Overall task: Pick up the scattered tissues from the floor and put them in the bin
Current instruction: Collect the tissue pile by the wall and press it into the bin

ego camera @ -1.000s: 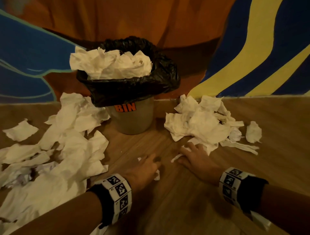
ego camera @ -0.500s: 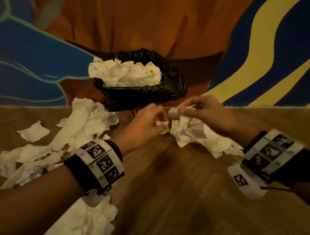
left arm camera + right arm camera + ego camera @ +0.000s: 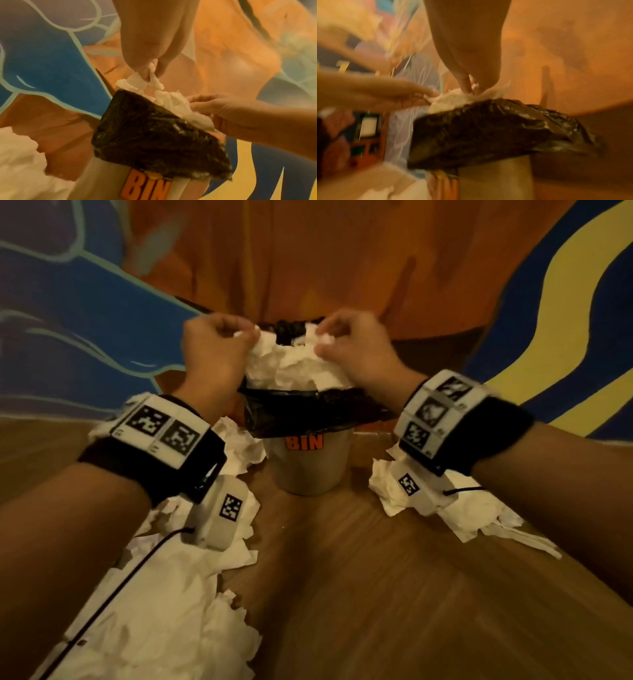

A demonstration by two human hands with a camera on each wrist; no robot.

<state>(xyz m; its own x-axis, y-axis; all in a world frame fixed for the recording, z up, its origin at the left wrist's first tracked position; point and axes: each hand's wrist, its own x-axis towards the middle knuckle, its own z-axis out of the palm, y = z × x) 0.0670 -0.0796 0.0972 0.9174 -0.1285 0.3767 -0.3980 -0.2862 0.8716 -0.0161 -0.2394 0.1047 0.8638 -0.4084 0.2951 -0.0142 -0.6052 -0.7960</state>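
Above bin (image 3: 310, 463) mouth: both hands now raised off floor, up from beside bin's base a second ago. Left hand (image 3: 214, 347) pinches small tissue scrap (image 3: 150, 79); right hand (image 3: 352, 344) pinches another scrap (image 3: 323, 338). Both grips clamped, just over heap of tissues (image 3: 291, 368) overfilling black liner (image 3: 308, 412). Release seems next. Many tissues left on floor (image 3: 394, 594): pile left of bin (image 3: 171, 594), pile right of bin (image 3: 455, 508). Heaped bin risks spillover.

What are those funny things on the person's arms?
Each wrist wears a black band topped with white plates printed with black-and-white square codes. Under each wrist hangs a small white box with its own code, and a thin black cable runs from each box. No sleeves show, and both hands are bare.
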